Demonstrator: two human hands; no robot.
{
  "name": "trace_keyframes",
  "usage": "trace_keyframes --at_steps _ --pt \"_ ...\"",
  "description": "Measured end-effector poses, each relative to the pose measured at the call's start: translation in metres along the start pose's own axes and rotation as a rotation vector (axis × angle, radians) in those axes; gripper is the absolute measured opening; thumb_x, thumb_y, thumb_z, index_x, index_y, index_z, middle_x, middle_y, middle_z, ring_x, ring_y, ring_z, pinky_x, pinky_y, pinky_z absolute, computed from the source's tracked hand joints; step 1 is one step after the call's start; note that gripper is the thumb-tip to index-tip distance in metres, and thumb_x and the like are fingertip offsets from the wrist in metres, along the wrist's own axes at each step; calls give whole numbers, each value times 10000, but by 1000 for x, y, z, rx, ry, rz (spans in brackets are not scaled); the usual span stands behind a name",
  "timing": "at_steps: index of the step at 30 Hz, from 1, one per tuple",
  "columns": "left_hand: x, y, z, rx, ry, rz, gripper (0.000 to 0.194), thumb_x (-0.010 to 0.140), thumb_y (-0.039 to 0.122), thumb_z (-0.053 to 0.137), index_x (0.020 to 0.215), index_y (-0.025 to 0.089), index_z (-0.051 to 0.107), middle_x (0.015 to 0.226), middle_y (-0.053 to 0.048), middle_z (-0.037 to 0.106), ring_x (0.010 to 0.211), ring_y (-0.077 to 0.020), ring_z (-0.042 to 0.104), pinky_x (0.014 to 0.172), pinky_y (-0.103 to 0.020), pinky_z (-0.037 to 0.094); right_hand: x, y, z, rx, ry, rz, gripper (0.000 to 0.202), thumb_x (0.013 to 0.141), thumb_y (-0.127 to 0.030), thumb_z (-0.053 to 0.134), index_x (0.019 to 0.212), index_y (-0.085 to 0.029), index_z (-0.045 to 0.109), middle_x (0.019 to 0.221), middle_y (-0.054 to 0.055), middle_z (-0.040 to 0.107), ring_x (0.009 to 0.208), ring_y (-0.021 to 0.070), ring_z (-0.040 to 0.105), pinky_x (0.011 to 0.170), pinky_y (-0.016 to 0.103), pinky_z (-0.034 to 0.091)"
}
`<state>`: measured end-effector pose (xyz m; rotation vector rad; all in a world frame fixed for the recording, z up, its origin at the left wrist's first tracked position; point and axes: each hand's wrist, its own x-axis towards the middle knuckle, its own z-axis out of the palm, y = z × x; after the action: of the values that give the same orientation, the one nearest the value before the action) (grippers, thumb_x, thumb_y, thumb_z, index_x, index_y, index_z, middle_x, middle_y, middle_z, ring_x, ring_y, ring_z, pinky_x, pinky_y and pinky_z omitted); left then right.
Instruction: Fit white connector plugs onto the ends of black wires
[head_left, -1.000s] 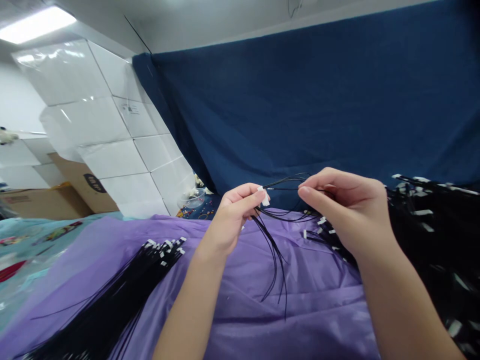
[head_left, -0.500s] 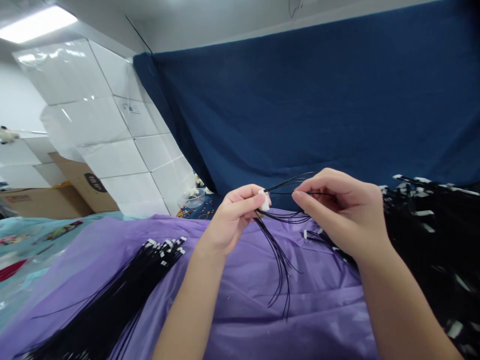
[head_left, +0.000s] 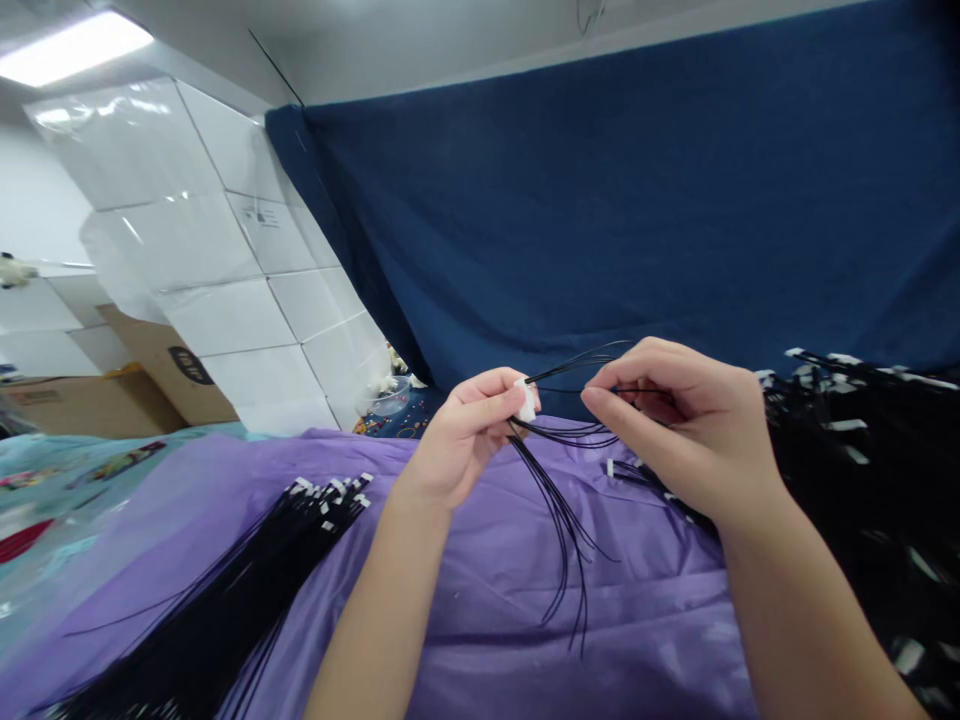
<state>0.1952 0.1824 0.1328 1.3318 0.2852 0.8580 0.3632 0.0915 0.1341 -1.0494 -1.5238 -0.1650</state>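
Note:
Between the thumb and fingers of my left hand [head_left: 476,430] is a white plastic connector [head_left: 527,400]. Several thin black wires [head_left: 574,432] run from it toward the right. More loose black wire ends [head_left: 559,530] hang below the left hand, over the purple cloth. My right hand [head_left: 675,415] is closed in a pinch on a single black wire [head_left: 559,389], which stretches across to the connector. The far ends of the upper wires pass behind the right hand and are hidden.
A bundle of black wires with white connectors [head_left: 225,610] lies at left on the purple cloth [head_left: 480,640]. A large heap of similar wires [head_left: 847,500] is at right. Behind hang a blue curtain [head_left: 600,220] and stacked white boxes [head_left: 247,310]; cardboard boxes [head_left: 97,400] stand far left.
The connector has shifted very slightly left in my left hand's grip. The hanging wire ends have swung a little down and right. The right hand keeps its pinch.

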Motion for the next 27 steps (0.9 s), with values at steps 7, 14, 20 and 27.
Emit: trace_keyframes --at_steps 7,14,20,27 --pt "0 -1 -1 39 -29 15 206 773 311 710 746 131 614 687 9 535 603 -58 452 593 -196 321 0 0 0 -1 13 9 73 785 -130 665 726 -174 664 658 -25 531 537 67 384 455 245 291" --pt "-1 -2 -2 224 -88 74 181 822 299 669 754 138 620 678 12 523 605 -59 409 588 -220 266 1 1 0 -58 22 -36 31 792 -147 672 774 -170 683 707 -2 569 569 82 430 483 261 334" --pt "-1 0 -1 234 -86 73 164 832 287 660 766 142 623 671 17 516 600 -57 389 580 -226 249 2 3 2 -101 34 -177 45 775 -119 700 803 -154 692 755 9 613 568 68 431 500 250 366" --pt "-2 1 0 225 -111 49 176 828 287 660 741 138 627 650 18 534 581 -57 399 565 -230 257 1 8 8 -132 40 -330 117 772 -125 740 880 -155 708 797 17 616 662 62 536 551 201 424"
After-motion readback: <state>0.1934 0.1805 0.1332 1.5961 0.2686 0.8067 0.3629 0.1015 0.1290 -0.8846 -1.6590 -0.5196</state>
